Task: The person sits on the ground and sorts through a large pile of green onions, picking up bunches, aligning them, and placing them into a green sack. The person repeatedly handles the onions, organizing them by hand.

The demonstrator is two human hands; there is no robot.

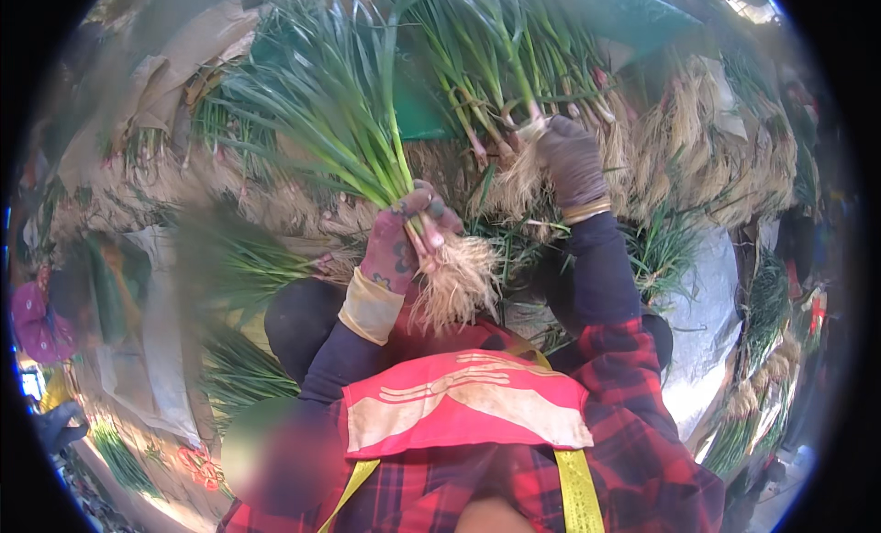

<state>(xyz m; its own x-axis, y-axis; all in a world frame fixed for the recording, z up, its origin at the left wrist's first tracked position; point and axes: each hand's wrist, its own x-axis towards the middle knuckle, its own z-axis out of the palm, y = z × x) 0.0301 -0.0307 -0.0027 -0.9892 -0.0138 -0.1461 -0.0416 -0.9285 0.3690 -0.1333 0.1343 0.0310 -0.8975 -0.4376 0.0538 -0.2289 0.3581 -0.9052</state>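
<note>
My left hand (401,242), in a pink patterned glove with a pale cuff, is closed around a bunch of green garlic plants (372,164). Their leaves fan out up and to the left, and their pale stringy roots (458,278) hang below my fingers towards my lap. Farther out to the right, my right hand (572,162), in a brown glove, grips a single green garlic plant (517,68) near its white root end. More green garlic plants (475,109) lie just beyond that hand, with their roots facing me. The right fingertips are partly hidden.
A long row of rooted plants (688,147) spans the far side, with a green sheet (423,113) among them. Leafy bunches (241,368) lie by my left knee. Pale plastic sheets (702,326) cover ground at the right. Red string (199,464) lies lower left.
</note>
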